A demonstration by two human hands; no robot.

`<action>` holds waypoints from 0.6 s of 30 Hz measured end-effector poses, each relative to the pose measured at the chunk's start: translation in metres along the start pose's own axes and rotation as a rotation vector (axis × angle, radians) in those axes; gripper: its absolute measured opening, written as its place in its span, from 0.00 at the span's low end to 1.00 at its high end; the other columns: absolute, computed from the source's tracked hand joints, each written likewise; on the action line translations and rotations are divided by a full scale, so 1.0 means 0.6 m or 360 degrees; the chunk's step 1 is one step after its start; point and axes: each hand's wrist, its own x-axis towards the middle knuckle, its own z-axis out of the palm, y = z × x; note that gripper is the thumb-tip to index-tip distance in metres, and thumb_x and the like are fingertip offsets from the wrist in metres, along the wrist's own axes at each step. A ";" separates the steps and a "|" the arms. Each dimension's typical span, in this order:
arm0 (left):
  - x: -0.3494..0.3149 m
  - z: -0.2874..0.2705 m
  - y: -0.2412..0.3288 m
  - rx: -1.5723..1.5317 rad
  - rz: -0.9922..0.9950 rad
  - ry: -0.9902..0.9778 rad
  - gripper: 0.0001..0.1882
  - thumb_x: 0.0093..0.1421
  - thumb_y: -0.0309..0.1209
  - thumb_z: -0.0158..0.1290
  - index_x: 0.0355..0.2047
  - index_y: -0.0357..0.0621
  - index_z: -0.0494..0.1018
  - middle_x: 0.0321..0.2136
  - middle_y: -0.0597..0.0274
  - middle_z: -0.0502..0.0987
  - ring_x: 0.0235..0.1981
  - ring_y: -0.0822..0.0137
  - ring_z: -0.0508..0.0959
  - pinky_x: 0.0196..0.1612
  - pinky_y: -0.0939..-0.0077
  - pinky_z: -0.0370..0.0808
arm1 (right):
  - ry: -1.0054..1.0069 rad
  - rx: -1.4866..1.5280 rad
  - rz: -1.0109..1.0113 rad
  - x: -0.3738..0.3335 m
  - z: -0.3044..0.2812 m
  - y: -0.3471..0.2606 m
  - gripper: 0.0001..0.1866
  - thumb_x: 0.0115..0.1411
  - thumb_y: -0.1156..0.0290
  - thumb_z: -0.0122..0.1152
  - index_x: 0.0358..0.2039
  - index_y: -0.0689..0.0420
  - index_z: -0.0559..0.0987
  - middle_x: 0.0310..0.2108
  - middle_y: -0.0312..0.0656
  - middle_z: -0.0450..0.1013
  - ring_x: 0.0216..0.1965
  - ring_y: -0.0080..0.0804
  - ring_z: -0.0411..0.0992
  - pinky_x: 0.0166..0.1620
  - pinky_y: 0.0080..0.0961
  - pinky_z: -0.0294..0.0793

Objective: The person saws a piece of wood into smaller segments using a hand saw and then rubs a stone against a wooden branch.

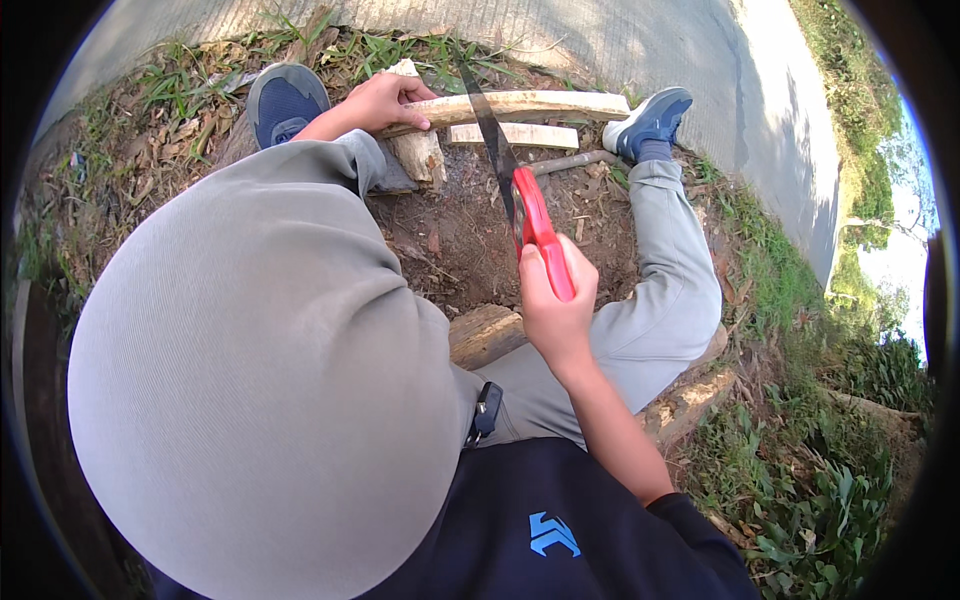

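My right hand (562,305) is closed round the red handle of a hand saw (535,215). The dark blade slants up and left, crossing a long pale wooden stick (560,105). My left hand (385,104) grips that stick near its left end, thumb on top. Under this end lies a short split wood block (418,158), which props the stick up. The stick's right end lies by my right shoe. Just below the stick is a shorter pale wood strip (515,136) on the ground. Whether the saw teeth touch the stick is hard to tell.
My shoes (285,100) flank the work, my legs spread. A thin branch (575,162) lies on bare soil between them. Thick logs (485,335) are beneath me. Beyond the grass and dry leaves runs a concrete road (640,45); green plants (820,500) grow at the right.
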 end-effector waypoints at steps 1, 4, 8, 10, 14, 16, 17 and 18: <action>0.001 -0.002 0.007 -0.0018 -0.0069 -0.0049 0.30 0.47 0.47 0.75 0.51 0.55 0.84 0.39 0.63 0.86 0.40 0.66 0.83 0.44 0.68 0.78 | 0.0024 -0.0040 -0.0023 -0.046 -0.018 -0.001 0.07 0.62 0.77 0.59 0.27 0.60 0.72 0.19 0.30 0.65 0.22 0.14 0.61 0.25 0.23 0.61; -0.011 -0.003 -0.005 0.0056 0.0038 0.0083 0.30 0.49 0.44 0.74 0.51 0.47 0.83 0.39 0.61 0.86 0.34 0.67 0.81 0.42 0.68 0.77 | 0.0022 -0.0062 -0.0034 -0.081 -0.040 0.008 0.08 0.62 0.78 0.58 0.26 0.59 0.71 0.19 0.30 0.64 0.21 0.14 0.62 0.24 0.23 0.60; -0.007 -0.009 -0.008 0.0005 -0.0017 0.0016 0.31 0.47 0.47 0.74 0.51 0.53 0.84 0.39 0.64 0.86 0.35 0.67 0.81 0.43 0.68 0.78 | -0.0051 -0.0158 -0.0212 -0.011 0.011 0.012 0.11 0.61 0.77 0.59 0.23 0.60 0.68 0.17 0.33 0.61 0.20 0.17 0.60 0.23 0.25 0.59; 0.000 -0.001 -0.003 -0.0021 -0.0011 -0.0010 0.30 0.47 0.46 0.75 0.51 0.53 0.84 0.38 0.63 0.86 0.34 0.68 0.81 0.42 0.70 0.78 | -0.0017 -0.0054 -0.0157 0.035 0.026 0.033 0.11 0.62 0.75 0.58 0.24 0.60 0.68 0.17 0.32 0.62 0.20 0.16 0.60 0.24 0.24 0.60; 0.001 -0.004 -0.004 -0.0108 -0.0001 -0.0024 0.31 0.48 0.42 0.75 0.52 0.47 0.82 0.38 0.61 0.86 0.35 0.69 0.82 0.42 0.69 0.78 | 0.0033 -0.0044 -0.0080 -0.070 -0.028 -0.011 0.06 0.62 0.79 0.58 0.27 0.61 0.73 0.19 0.30 0.64 0.21 0.14 0.61 0.24 0.21 0.60; -0.007 -0.016 0.003 -0.0070 -0.0056 -0.0015 0.30 0.48 0.42 0.75 0.51 0.48 0.83 0.38 0.62 0.86 0.34 0.69 0.81 0.42 0.71 0.78 | 0.0012 -0.0073 -0.0052 -0.075 -0.044 -0.025 0.06 0.62 0.80 0.58 0.27 0.61 0.73 0.18 0.30 0.64 0.21 0.14 0.61 0.24 0.21 0.60; -0.010 -0.020 0.002 -0.0062 -0.0072 0.0008 0.30 0.48 0.43 0.75 0.51 0.49 0.83 0.37 0.62 0.86 0.34 0.70 0.81 0.42 0.71 0.78 | 0.0012 -0.0098 -0.0013 -0.087 -0.050 -0.028 0.06 0.62 0.80 0.57 0.27 0.62 0.73 0.18 0.31 0.64 0.21 0.14 0.61 0.24 0.21 0.60; -0.013 -0.016 0.003 -0.0056 -0.0076 0.0015 0.30 0.47 0.43 0.75 0.51 0.50 0.84 0.37 0.62 0.86 0.34 0.70 0.81 0.41 0.72 0.78 | -0.0037 -0.0118 -0.0085 -0.063 -0.043 -0.019 0.07 0.61 0.80 0.58 0.26 0.62 0.72 0.18 0.32 0.64 0.21 0.14 0.61 0.24 0.21 0.60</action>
